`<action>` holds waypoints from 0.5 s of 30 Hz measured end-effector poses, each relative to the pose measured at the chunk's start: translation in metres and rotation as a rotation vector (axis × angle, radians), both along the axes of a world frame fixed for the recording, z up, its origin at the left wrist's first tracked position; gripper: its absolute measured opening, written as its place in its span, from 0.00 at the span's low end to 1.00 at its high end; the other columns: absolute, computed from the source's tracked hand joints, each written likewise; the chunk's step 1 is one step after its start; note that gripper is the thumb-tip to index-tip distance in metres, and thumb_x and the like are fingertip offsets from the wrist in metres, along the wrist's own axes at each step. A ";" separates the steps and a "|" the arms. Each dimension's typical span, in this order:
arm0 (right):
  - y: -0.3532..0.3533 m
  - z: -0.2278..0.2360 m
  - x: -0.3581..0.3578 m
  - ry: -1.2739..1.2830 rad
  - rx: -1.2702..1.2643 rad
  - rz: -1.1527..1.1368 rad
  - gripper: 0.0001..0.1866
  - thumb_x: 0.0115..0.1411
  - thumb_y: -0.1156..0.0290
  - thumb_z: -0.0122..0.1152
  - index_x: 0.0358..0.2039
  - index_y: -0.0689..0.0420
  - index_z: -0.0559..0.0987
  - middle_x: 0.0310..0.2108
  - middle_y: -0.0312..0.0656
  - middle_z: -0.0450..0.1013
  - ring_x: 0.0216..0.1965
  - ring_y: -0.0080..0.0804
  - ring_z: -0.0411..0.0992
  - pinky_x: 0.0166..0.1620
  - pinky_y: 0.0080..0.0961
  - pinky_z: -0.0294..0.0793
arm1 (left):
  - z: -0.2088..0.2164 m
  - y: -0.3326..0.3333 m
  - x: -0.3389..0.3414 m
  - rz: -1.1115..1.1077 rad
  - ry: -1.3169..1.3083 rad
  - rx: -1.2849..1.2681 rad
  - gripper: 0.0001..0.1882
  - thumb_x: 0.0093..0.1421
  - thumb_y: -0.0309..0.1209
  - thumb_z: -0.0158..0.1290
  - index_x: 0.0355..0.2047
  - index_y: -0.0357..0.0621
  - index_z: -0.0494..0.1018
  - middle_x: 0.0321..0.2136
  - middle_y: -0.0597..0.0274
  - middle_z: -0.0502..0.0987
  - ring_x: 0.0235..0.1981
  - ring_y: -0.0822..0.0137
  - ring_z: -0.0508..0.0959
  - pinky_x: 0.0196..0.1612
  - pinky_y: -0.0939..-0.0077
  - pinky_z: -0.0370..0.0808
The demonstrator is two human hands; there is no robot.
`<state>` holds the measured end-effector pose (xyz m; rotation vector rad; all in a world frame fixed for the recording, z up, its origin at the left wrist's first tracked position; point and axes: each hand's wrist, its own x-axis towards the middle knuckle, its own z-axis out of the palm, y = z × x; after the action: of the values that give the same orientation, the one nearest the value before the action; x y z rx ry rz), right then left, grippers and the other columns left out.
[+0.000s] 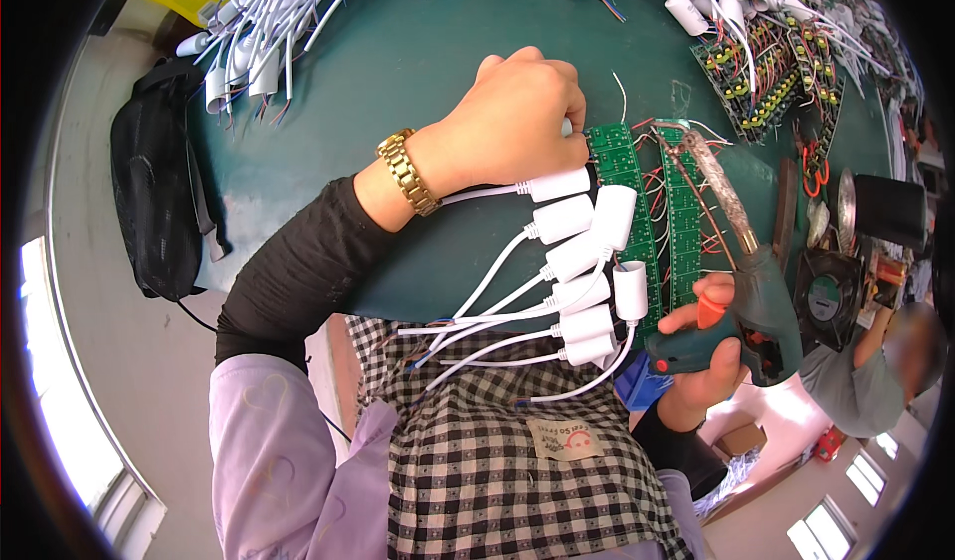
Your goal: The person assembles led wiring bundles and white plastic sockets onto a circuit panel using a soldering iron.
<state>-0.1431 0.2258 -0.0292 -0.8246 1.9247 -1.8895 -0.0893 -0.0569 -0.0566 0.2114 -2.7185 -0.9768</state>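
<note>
My right hand [711, 346] is wrapped round the dark green handle of a soldering gun [766, 301], with fingers by its orange trigger. Its long tip reaches the far end of a green circuit board strip [684, 232]. My left hand [527, 117] is closed, knuckles up, at the far end of a second green circuit board strip [622, 162]. Whatever its fingers pinch is hidden beneath them. Just below that hand lies a white cylindrical housing [559, 184] with a cable. More white housings [572, 257] lie in a column along the strip, their cables trailing left.
White cabled housings are heaped at the far left [264, 53] and far right. Beside the right heap lie populated circuit boards [766, 78]. A black bag [159, 182] sits at the left edge, a small fan [831, 296] at the right. Another person [875, 371] is at the right.
</note>
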 end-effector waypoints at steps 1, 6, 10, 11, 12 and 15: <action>0.005 -0.004 -0.003 -0.002 0.000 0.007 0.30 0.60 0.50 0.47 0.45 0.69 0.67 0.41 0.57 0.65 0.22 0.33 0.74 0.28 0.23 0.74 | 0.000 0.000 0.000 -0.002 -0.007 0.001 0.05 0.44 0.29 0.55 0.19 0.40 0.74 0.24 0.64 0.72 0.30 0.61 0.68 0.37 0.68 0.66; 0.015 -0.005 -0.002 -0.154 -0.028 0.055 0.34 0.62 0.45 0.43 0.48 0.69 0.65 0.37 0.56 0.68 0.22 0.32 0.73 0.27 0.21 0.73 | 0.003 -0.001 0.001 0.001 -0.033 -0.001 0.05 0.44 0.29 0.55 0.19 0.40 0.74 0.24 0.63 0.73 0.30 0.60 0.68 0.37 0.68 0.66; 0.020 -0.016 -0.010 -0.191 -0.126 0.040 0.34 0.63 0.44 0.39 0.47 0.68 0.65 0.37 0.55 0.68 0.23 0.32 0.73 0.25 0.18 0.72 | -0.002 0.002 0.001 0.020 0.006 -0.013 0.05 0.44 0.29 0.55 0.19 0.41 0.74 0.25 0.64 0.72 0.31 0.60 0.69 0.37 0.67 0.66; 0.021 -0.016 -0.012 -0.236 -0.161 0.036 0.34 0.64 0.44 0.38 0.47 0.68 0.65 0.37 0.54 0.68 0.23 0.32 0.73 0.24 0.18 0.72 | -0.002 0.004 0.001 0.030 0.012 -0.013 0.04 0.45 0.29 0.55 0.19 0.42 0.73 0.25 0.64 0.72 0.31 0.60 0.69 0.37 0.67 0.65; 0.021 -0.015 -0.014 -0.235 -0.165 0.042 0.34 0.64 0.44 0.38 0.47 0.68 0.65 0.37 0.54 0.68 0.23 0.32 0.73 0.24 0.18 0.72 | -0.001 0.006 0.001 0.035 0.014 -0.018 0.04 0.45 0.29 0.55 0.19 0.42 0.73 0.25 0.64 0.72 0.31 0.60 0.69 0.37 0.67 0.65; 0.021 -0.012 -0.017 -0.316 -0.205 -0.022 0.36 0.61 0.42 0.42 0.46 0.69 0.66 0.36 0.57 0.69 0.22 0.34 0.75 0.22 0.19 0.73 | 0.001 0.009 0.003 0.029 -0.008 -0.053 0.04 0.45 0.29 0.54 0.18 0.43 0.72 0.25 0.65 0.71 0.31 0.61 0.68 0.38 0.67 0.64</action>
<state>-0.1601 0.2473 -0.0413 -0.5194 1.5781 -2.1095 -0.0864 -0.0481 -0.0552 0.2443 -2.7367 -0.8965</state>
